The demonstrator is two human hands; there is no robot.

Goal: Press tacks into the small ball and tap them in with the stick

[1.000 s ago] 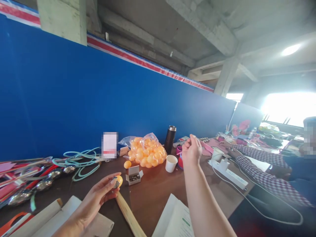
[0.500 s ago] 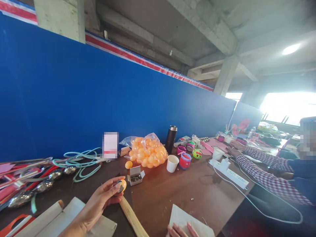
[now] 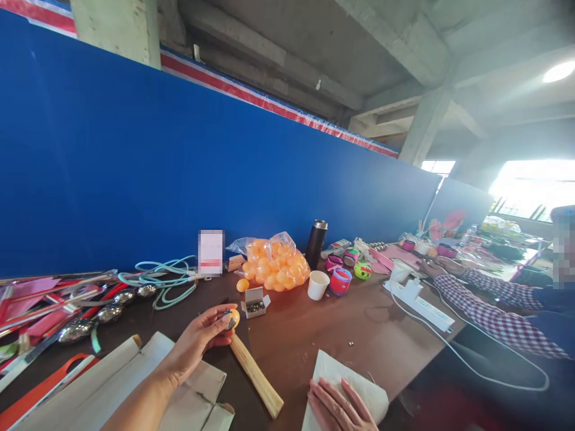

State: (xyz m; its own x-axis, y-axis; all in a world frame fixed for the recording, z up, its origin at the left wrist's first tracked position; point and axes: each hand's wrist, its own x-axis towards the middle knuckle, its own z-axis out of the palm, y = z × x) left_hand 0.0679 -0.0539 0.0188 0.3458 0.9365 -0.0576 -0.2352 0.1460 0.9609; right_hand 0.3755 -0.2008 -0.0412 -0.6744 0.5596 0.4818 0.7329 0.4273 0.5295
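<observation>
My left hand pinches an orange ping-pong ball with a dark patch on the side toward the thumb. Just below the ball, a pale wooden handle slants toward me across the table; its far end is hidden behind the hand. My right hand lies flat with fingers stretched out on a folded white sheet, which may be paper or cloth. Beyond the left hand stands a small open box holding small shiny pieces, with a loose orange ball behind it.
A clear bag of orange balls, a black flask and a white paper cup stand toward the blue partition. Cardboard lies at left. At right are a power strip and another person's checked sleeves.
The view has shifted, showing more of the table's near side, the wooden handle and my right hand. My left hand still holds the ball; the right stays on the sheet.
</observation>
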